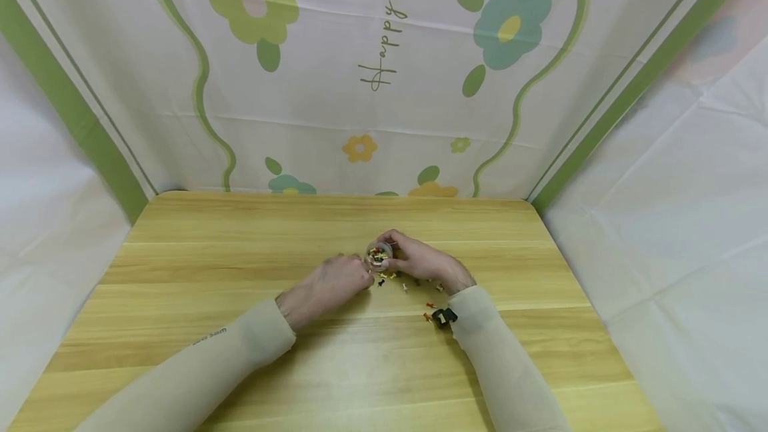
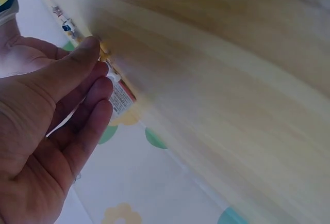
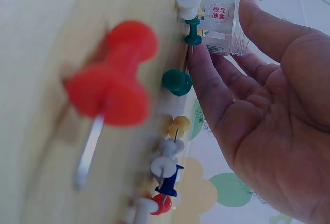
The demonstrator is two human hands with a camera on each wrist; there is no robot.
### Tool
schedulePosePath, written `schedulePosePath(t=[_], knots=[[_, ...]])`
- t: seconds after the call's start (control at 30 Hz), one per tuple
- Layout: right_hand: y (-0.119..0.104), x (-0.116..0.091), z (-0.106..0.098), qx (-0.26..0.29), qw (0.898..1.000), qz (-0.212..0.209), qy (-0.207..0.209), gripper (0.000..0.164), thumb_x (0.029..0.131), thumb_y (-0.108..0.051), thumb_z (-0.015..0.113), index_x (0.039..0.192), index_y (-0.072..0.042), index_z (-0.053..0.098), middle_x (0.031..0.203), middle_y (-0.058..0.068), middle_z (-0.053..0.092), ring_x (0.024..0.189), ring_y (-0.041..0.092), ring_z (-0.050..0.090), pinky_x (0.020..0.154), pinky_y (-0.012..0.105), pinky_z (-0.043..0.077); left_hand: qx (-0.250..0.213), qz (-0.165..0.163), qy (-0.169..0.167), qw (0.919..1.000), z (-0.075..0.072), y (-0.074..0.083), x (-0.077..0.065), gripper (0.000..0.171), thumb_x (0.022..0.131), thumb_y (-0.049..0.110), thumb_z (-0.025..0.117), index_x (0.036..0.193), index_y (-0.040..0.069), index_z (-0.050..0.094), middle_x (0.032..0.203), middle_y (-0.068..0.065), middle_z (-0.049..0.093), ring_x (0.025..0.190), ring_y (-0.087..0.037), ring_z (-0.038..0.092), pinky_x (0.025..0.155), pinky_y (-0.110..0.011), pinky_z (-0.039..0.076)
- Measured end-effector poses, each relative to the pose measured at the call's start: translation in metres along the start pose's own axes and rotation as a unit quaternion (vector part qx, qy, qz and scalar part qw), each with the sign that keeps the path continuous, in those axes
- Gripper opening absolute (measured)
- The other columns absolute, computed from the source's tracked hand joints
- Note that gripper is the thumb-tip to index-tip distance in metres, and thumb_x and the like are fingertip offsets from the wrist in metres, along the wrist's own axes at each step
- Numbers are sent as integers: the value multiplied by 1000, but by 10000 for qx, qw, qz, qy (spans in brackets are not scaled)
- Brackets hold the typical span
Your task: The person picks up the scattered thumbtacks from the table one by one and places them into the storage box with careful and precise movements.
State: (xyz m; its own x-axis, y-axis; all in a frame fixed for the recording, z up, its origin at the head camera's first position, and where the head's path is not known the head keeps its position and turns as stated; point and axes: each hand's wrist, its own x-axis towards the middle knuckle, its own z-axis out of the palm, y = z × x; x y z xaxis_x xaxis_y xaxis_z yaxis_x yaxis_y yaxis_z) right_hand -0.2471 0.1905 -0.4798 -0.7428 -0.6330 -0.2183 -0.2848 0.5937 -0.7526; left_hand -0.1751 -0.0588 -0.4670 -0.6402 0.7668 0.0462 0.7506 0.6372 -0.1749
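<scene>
My right hand [image 1: 423,262] grips a small clear jar [image 3: 221,10] by its mouth end, thumb on one side and fingers on the other. The jar lies tilted, and several colourful push pins [image 1: 377,255] show inside. Beside it, the left hand [image 1: 333,285] has its thumb and fingers brought together. A white push pin [image 2: 113,75] shows at those left fingertips in the left wrist view; the fingers partly hide it. Near the right fingers are a green push pin [image 3: 193,32] and another dark green pin [image 3: 177,81].
Loose pins lie on the wooden table [image 1: 360,365], among them a white pin [image 1: 405,287] and a red pin [image 1: 427,317]. A black device [image 1: 444,317] sits at the right wrist. Flowered cloth [image 1: 324,85] hangs behind the table.
</scene>
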Motion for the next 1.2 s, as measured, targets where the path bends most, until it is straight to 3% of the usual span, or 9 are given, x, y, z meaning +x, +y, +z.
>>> schedulePosePath(t=[0.4, 0.63, 0.73, 0.93, 1.2], knots=[[0, 0, 0, -30, 10000, 2, -21, 47, 120, -16, 69, 163, -8, 52, 167, 21, 63, 162, 40, 59, 137, 58, 50, -869, 6, -106, 9962, 2, -6, -2, 18, 110, 8, 81, 94, 17, 83, 91, -2, 77, 76, -10, 58, 63, -24, 53], [-1, -1, 0, 22, 10000, -11, -36, 49, 120, -19, 69, 165, -9, 51, 168, 20, 63, 163, 40, 58, 137, 58, 50, -1505, -301, 247, 9878, -4, -15, 2, 11, 110, 8, 82, 107, 15, 89, 101, -2, 85, 89, -16, 74, 73, -30, 65], [-1, -1, 0, 72, 10000, 27, -46, 49, 120, -20, 69, 165, -10, 52, 168, 19, 63, 162, 39, 59, 136, 58, 51, -1761, -443, 416, 9825, -8, -20, 5, 5, 107, 11, 86, 106, 14, 90, 102, -2, 86, 93, -17, 78, 77, -32, 68], [-1, -2, 0, 117, 9999, 24, -57, 48, 121, -20, 69, 164, -11, 52, 168, 18, 64, 162, 38, 59, 135, 58, 51, -1882, -649, 724, 9773, -12, -24, 14, 5, 104, 16, 91, 106, 12, 89, 98, -3, 84, 91, -19, 79, 75, -31, 68], [-1, 0, 0, 89, 9999, -74, -39, 50, 120, -21, 70, 165, -10, 52, 167, 17, 65, 162, 38, 60, 136, 58, 51, -1812, -855, 738, 9769, -6, -28, 29, 10, 109, 14, 87, 99, 16, 85, 93, 1, 78, 85, -13, 71, 72, -26, 61]])
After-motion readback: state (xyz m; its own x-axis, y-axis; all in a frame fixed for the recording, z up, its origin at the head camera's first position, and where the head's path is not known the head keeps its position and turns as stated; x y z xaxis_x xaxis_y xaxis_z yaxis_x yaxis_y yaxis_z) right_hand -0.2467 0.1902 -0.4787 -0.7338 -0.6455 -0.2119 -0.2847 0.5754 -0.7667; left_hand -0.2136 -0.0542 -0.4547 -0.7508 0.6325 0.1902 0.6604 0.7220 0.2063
